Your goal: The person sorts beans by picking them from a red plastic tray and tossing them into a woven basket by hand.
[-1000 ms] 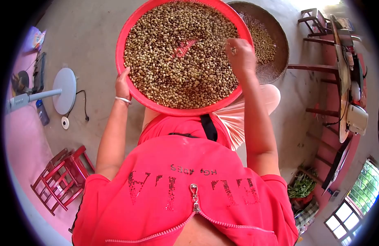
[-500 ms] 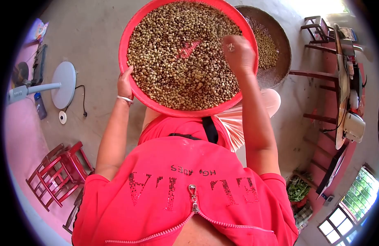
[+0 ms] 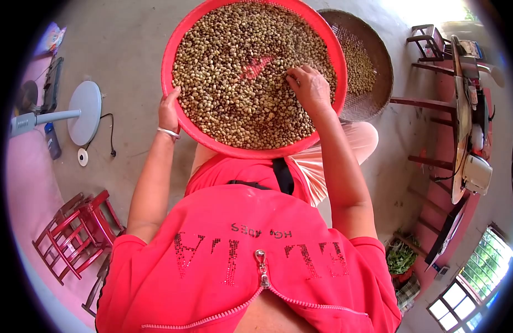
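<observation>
A round red plastic tray (image 3: 166, 72) rests over my lap, tilted towards me. Small roundish tan-green and dark brown beans (image 3: 223, 83) cover most of it, and a bare red patch shows near the middle. At the tray's left rim, my left hand (image 3: 169, 111) grips the edge, thumb on top. My right hand (image 3: 311, 89) is on the beans in the right half, its thumb and fingers curled close together at the surface. Whatever is between those fingertips is hidden. Beyond the tray's right side, a woven basket (image 3: 381, 61) on the floor holds paler beans (image 3: 359, 69).
To the left are a pale blue fan stand (image 3: 85, 114) with its cord and a red wooden chair (image 3: 82, 233). Along the right wall runs a wooden table (image 3: 461, 122) with items on it. Green leaves (image 3: 402, 256) lie lower right.
My right hand has moved left and down from the tray's right rim onto the beans, and its fist has loosened into curled fingers. My left hand still grips the rim.
</observation>
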{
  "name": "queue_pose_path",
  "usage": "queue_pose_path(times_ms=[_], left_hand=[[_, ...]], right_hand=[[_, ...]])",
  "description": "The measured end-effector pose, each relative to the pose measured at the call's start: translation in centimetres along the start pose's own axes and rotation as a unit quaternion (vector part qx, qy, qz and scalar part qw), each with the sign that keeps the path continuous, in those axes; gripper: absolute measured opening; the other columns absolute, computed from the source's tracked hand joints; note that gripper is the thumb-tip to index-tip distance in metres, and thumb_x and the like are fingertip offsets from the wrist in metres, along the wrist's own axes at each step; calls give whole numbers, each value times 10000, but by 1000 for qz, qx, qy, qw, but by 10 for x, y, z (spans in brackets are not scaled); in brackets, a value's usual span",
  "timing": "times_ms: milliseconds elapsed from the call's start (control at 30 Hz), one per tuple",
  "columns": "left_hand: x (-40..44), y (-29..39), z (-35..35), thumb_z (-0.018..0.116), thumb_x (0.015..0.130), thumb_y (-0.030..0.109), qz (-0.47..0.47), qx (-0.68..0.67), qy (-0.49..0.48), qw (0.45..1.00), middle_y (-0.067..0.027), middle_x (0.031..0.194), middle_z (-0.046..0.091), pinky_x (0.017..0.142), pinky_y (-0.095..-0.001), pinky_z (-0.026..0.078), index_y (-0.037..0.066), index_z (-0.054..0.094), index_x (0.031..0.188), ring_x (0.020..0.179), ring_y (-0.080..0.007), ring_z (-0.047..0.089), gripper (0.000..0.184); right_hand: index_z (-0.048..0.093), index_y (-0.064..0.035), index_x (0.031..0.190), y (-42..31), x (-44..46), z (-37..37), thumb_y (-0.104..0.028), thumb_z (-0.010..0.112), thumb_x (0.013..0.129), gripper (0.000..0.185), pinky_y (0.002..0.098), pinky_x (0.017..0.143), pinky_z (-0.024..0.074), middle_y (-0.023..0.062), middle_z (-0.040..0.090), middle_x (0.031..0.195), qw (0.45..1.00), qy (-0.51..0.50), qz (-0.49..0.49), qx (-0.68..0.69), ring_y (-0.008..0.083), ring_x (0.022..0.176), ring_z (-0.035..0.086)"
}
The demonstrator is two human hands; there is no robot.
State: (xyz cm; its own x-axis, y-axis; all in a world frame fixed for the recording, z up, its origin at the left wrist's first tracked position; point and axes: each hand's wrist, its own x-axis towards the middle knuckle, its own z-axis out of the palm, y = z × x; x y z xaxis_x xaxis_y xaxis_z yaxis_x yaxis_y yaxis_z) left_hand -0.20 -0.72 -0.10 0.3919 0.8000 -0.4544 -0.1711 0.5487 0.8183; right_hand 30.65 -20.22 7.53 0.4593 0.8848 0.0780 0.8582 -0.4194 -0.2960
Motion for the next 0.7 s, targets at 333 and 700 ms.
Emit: queue_pose_path(times_ms=[333,700], left_hand=[[8,-7,-8,562,984,204,5,-7,-16,1000,-125,1229,658,1014,-344,479,-43,602,1255,1114,-218,631,369],[13,-9,-8,572,975,221,7,1,-4,1000,-125,1219,663,1004,-355,487,-34,600,1258,1101,-219,636,382]], right_hand=[[705,-200,955,27,10,-27,-258,656,903,92,422,739,553,48,676,911,971,234,50,-3,282,837,678],[727,-179,1017,-5,4,0,-250,686,897,145,400,833,535,51,656,963,999,19,2,28,263,950,656]])
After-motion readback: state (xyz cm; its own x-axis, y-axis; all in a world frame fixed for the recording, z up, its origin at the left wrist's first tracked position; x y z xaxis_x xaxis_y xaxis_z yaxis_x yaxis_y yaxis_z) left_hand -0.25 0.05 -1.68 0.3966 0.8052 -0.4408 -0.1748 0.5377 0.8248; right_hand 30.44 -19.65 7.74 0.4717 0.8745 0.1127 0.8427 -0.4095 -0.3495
